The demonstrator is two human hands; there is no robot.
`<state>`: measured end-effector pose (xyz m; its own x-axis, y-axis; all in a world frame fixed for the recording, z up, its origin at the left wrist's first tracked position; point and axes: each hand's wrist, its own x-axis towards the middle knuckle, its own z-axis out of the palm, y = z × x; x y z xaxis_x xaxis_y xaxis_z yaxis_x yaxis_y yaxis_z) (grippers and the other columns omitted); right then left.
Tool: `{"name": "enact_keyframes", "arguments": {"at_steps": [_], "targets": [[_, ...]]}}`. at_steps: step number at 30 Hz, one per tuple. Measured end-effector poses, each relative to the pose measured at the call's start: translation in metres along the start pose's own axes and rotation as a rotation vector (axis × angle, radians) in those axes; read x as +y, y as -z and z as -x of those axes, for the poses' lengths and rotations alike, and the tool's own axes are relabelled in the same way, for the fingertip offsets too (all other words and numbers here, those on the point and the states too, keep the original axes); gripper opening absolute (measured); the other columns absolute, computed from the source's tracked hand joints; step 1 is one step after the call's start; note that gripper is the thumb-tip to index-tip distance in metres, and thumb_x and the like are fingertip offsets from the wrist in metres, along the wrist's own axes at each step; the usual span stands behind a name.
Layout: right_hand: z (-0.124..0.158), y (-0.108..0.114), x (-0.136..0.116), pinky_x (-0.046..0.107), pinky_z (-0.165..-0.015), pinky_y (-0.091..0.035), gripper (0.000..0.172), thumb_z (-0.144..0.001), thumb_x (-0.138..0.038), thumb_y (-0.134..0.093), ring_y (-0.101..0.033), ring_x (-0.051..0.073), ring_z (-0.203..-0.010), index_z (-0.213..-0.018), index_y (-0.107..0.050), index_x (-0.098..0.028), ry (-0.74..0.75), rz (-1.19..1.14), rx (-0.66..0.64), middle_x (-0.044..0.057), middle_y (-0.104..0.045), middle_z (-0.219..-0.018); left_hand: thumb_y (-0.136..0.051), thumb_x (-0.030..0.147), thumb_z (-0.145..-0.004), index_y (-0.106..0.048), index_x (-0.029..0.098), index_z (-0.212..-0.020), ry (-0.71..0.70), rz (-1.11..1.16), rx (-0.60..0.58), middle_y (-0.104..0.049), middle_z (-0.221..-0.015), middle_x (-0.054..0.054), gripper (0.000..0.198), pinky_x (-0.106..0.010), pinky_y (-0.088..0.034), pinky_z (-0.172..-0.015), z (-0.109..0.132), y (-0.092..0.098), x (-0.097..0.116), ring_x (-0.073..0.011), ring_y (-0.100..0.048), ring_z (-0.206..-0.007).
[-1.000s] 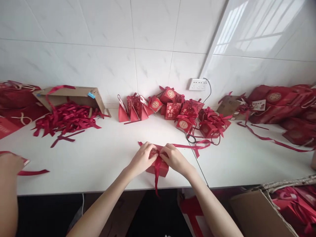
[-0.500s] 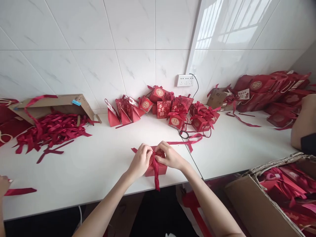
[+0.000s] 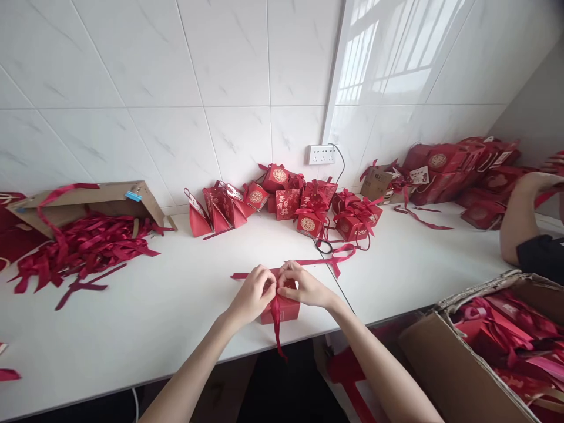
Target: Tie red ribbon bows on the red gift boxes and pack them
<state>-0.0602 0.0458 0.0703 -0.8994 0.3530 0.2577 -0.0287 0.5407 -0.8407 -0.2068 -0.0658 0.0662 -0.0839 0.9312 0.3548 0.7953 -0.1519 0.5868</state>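
Note:
A small red gift box sits near the front edge of the white table. Over its top, my left hand and my right hand meet, fingertips pinched on a red ribbon. One end of that ribbon hangs down the box's front past the table edge. Another red ribbon end sticks out to the left behind my left hand. The exact grip at the knot is partly hidden by my fingers. Behind the box, a loose red ribbon lies on the table.
Red ribbons spill from a tipped cardboard box at left. Several red gift boxes stand by the wall, and red bags are stacked at right. An open carton holds more red boxes. A co-worker's arm is at far right.
The view has shifted slightly. My hands stay on the ribbon above the gift box, fingers drawn a little closer together. The co-worker's hand at right has risen; the hand at far left has left the view.

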Motion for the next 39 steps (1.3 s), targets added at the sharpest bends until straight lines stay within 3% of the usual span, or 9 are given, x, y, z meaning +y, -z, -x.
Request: {"name": "enact_keyframes", "arguments": {"at_steps": [5,9,13,18,21,26,29,34,39], "targets": [[0.002,0.005,0.002,0.032,-0.084,-0.042,0.013,-0.071,-0.006,-0.06,-0.05,0.017,-0.09,-0.066,-0.057,-0.018,-0.052,-0.077,-0.069,0.003,-0.049,-0.092,-0.049,0.014,-0.08,-0.053,0.021,-0.082,-0.08,-0.134,-0.128,-0.056,-0.087,-0.001,0.008,-0.03,-0.045,-0.073,-0.004,0.006,0.009,-0.015,-0.056,-0.078],[0.003,0.009,0.003,0.029,-0.076,-0.043,0.014,-0.067,-0.006,-0.064,-0.049,0.016,-0.084,-0.064,-0.055,-0.018,-0.034,0.003,-0.07,0.002,-0.049,-0.087,-0.046,0.011,-0.081,-0.052,0.02,-0.078,-0.157,-0.395,-0.034,-0.057,-0.082,-0.001,0.011,-0.03,-0.045,-0.068,-0.007,0.001,0.013,-0.0162,-0.056,-0.074],[0.007,0.014,0.005,0.03,-0.075,-0.043,0.01,-0.074,-0.018,-0.065,-0.049,0.016,-0.08,-0.069,-0.057,-0.018,-0.004,0.046,-0.064,0.003,-0.049,-0.087,-0.048,0.007,-0.078,-0.051,0.019,-0.077,-0.155,-0.534,0.042,-0.056,-0.081,-0.003,0.012,-0.027,-0.044,-0.059,-0.007,-0.006,0.018,-0.0171,-0.055,-0.072],[0.01,0.018,0.018,0.033,-0.079,-0.042,0.027,-0.08,-0.044,-0.062,-0.05,0.016,-0.079,-0.073,-0.058,-0.018,0.027,-0.091,-0.036,0.003,-0.049,-0.083,-0.047,0.012,-0.082,-0.049,0.02,-0.076,-0.182,-0.437,0.058,-0.055,-0.08,-0.001,0.01,-0.025,-0.044,-0.056,-0.006,-0.009,0.016,-0.0156,-0.055,-0.071],[0.011,0.017,0.022,0.035,-0.083,-0.04,0.033,-0.078,-0.05,-0.063,-0.05,0.017,-0.081,-0.073,-0.057,-0.018,0.019,-0.207,0.001,0.002,-0.049,-0.082,-0.047,0.012,-0.08,-0.048,0.02,-0.073,-0.148,-0.358,0.101,-0.054,-0.077,-0.001,0.011,-0.025,-0.044,-0.057,-0.006,-0.009,0.013,-0.0149,-0.055,-0.07],[0.013,0.015,0.01,0.034,-0.083,-0.039,0.026,-0.079,-0.044,-0.063,-0.049,0.018,-0.087,-0.075,-0.059,-0.019,-0.026,-0.185,-0.033,0.003,-0.047,-0.091,-0.05,0.011,-0.074,-0.047,0.02,-0.069,0.081,-0.149,0.144,-0.055,-0.074,0.001,0.011,-0.025,-0.045,-0.057,-0.013,-0.014,0.013,-0.014,-0.056,-0.065],[0.015,0.014,0.005,0.031,-0.077,-0.039,0.018,-0.074,-0.032,-0.067,-0.047,0.016,-0.083,-0.071,-0.056,-0.019,-0.045,-0.174,-0.029,0.003,-0.047,-0.092,-0.05,0.014,-0.076,-0.046,0.02,-0.069,0.134,-0.062,0.187,-0.055,-0.074,0.001,0.009,-0.025,-0.045,-0.057,-0.016,-0.019,0.013,-0.0135,-0.055,-0.063],[0.02,0.01,0.013,0.028,-0.069,-0.034,0.027,-0.071,-0.031,-0.069,-0.042,0.014,-0.073,-0.06,-0.047,-0.018,-0.073,-0.408,0.102,0.0,-0.044,-0.08,-0.048,0.022,-0.082,-0.045,0.021,-0.072,0.039,-0.021,0.246,-0.052,-0.073,0.001,0.01,-0.025,-0.044,-0.056,-0.015,-0.025,0.013,-0.0125,-0.053,-0.061],[0.029,0.006,0.021,0.026,-0.062,-0.031,0.033,-0.071,-0.037,-0.071,-0.04,0.012,-0.067,-0.062,-0.045,-0.019,-0.112,-0.685,0.258,-0.002,-0.042,-0.073,-0.046,0.024,-0.085,-0.047,0.021,-0.073,-0.064,0.059,0.155,-0.052,-0.078,0.0,0.012,-0.025,-0.047,-0.062,-0.018,-0.022,0.015,-0.0125,-0.055,-0.069]]}}
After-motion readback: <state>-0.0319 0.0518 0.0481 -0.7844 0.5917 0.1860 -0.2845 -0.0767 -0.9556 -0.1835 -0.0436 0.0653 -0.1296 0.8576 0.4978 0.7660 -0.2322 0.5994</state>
